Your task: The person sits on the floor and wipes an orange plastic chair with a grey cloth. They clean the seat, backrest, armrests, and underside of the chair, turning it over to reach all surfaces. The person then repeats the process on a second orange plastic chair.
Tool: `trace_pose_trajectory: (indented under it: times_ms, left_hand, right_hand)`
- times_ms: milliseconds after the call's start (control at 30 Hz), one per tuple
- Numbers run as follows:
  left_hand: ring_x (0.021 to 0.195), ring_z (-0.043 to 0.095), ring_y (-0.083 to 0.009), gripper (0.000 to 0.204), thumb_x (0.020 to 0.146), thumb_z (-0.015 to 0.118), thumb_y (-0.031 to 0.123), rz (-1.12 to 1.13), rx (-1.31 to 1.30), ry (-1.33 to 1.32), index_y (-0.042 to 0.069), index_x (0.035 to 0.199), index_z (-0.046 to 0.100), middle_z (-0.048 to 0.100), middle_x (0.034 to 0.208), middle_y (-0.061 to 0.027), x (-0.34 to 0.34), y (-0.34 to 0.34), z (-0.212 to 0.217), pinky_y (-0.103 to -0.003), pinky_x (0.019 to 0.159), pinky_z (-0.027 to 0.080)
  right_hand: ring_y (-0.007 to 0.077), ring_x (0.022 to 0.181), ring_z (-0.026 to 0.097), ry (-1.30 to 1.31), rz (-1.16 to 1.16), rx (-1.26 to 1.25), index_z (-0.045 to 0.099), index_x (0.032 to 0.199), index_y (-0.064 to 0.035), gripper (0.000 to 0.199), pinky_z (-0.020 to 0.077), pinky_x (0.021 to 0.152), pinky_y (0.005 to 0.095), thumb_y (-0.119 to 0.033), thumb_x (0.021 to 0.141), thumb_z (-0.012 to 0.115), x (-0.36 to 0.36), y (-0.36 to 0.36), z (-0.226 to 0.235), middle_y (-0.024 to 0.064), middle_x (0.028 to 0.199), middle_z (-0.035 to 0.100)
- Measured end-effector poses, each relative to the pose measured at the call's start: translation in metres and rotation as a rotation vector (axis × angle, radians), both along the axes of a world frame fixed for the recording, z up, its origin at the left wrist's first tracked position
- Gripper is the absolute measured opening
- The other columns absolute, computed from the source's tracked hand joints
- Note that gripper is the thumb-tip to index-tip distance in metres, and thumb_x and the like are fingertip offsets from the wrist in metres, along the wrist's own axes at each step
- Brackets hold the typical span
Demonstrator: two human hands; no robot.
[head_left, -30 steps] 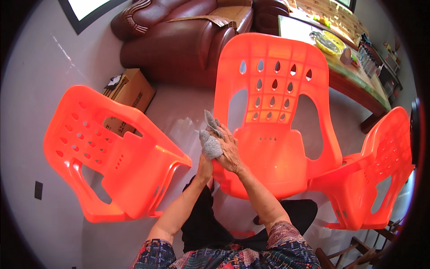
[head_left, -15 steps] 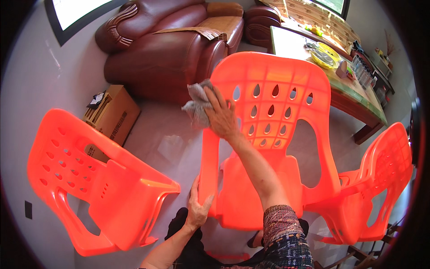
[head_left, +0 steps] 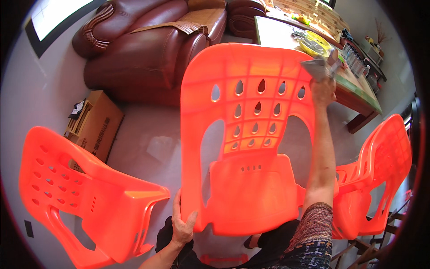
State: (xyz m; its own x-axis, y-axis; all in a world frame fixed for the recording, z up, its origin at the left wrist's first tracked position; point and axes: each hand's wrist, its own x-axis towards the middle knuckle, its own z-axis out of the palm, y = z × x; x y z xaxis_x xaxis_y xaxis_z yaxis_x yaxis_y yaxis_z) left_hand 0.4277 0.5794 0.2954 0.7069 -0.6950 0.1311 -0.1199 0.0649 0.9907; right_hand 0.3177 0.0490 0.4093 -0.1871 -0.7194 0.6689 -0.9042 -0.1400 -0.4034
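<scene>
In front of me stands an orange-red plastic chair [head_left: 251, 197], its backrest pierced by rows of teardrop holes. My left hand [head_left: 182, 227] grips the chair's left edge low down, thumb on the near side and fingers partly hidden behind it. At the backrest's upper right edge, my right hand [head_left: 323, 92] is closed on a grey cloth [head_left: 315, 68], slightly smeared by motion. The cloth lies against the rim there, and my right forearm passes over the chair's right side.
Another orange-red chair [head_left: 107, 206] is tipped at the left; more such chairs [head_left: 369, 179] stand at the right, close to the middle one. Behind are a dark red leather sofa [head_left: 134, 67], a cardboard box [head_left: 101, 127] and a long table [head_left: 358, 92] bearing yellow baskets [head_left: 313, 45] and bottles.
My right hand has swept the cloth from the backrest's upper left edge to its upper right edge. My left hand keeps its hold. The view has shifted, so the chair appears further left.
</scene>
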Motion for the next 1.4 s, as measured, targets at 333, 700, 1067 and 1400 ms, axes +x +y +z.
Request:
trace_pose_trajectory:
  times_ms: [333,700,1067,1400]
  left_hand:
    - [0.124,0.043,-0.0239,0.074,0.084,0.057,0.012,0.032,0.000,-0.035,-0.003,0.145,0.018,0.040,0.138,-0.0169,-0.010,-0.004,-0.010,-0.035,0.103,0.035]
    - [0.125,0.042,-0.0221,0.077,0.084,0.058,0.015,0.039,0.048,0.029,-0.002,0.146,0.016,0.035,0.142,-0.0153,-0.013,-0.002,-0.003,-0.035,0.104,0.034]
    - [0.129,0.037,-0.0253,0.074,0.082,0.054,0.019,0.066,0.052,0.012,-0.004,0.144,0.021,0.037,0.141,-0.0158,-0.015,-0.007,0.001,-0.037,0.108,0.027]
    - [0.123,0.044,-0.0231,0.074,0.084,0.055,0.011,0.013,0.000,0.004,-0.003,0.145,0.016,0.037,0.140,-0.0155,-0.010,-0.004,-0.002,-0.035,0.102,0.036]
  right_hand:
    - [0.0369,0.128,0.031,-0.043,0.204,-0.468,0.045,0.135,-0.0165,0.063,0.0433,0.076,0.0525,-0.027,0.074,0.063,0.097,0.025,-0.023,0.0078,0.137,0.039]
    - [0.0320,0.135,0.028,0.014,0.968,-0.606,0.061,0.117,-0.0181,0.046,0.0328,0.097,0.0497,-0.023,0.071,0.062,0.192,0.210,-0.080,0.0069,0.146,0.034]
    - [0.0365,0.133,0.029,0.237,0.398,-0.353,0.052,0.125,-0.0047,0.046,0.0277,0.101,0.0486,-0.028,0.086,0.055,0.039,0.101,-0.148,0.0163,0.146,0.030]
    - [0.0321,0.119,0.044,-0.970,1.003,-0.214,0.040,0.137,-0.0016,0.045,0.0377,0.097,0.0385,-0.016,0.095,0.048,0.165,0.187,-0.085,0.0174,0.139,0.037]
